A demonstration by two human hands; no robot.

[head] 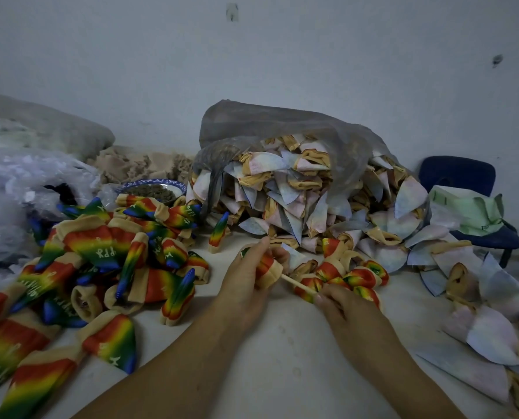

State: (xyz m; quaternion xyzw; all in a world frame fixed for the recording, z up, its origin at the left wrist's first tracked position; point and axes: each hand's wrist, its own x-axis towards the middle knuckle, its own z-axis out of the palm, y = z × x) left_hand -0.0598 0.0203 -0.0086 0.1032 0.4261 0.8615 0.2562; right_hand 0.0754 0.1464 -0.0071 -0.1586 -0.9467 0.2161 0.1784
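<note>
The person's left hand [246,285] is gripping a rainbow sock [265,269] just above the white surface [282,343], with its fingers curled round the bunched fabric and the tan cuff facing right. The right hand [347,313] is pinching a thin wooden stick [297,284], fingers clamped on its near end, while the far end is entering the cuff opening. A small cluster of rainbow socks [358,276] is lying just behind the stick. A heap of rainbow socks [101,267] is spreading across the left side. Behind the hands, a grey plastic bag [282,125] is spilling pale tan-cuffed socks [297,195] towards the right. A blue chair [457,173] is standing by the wall beyond them.
</note>
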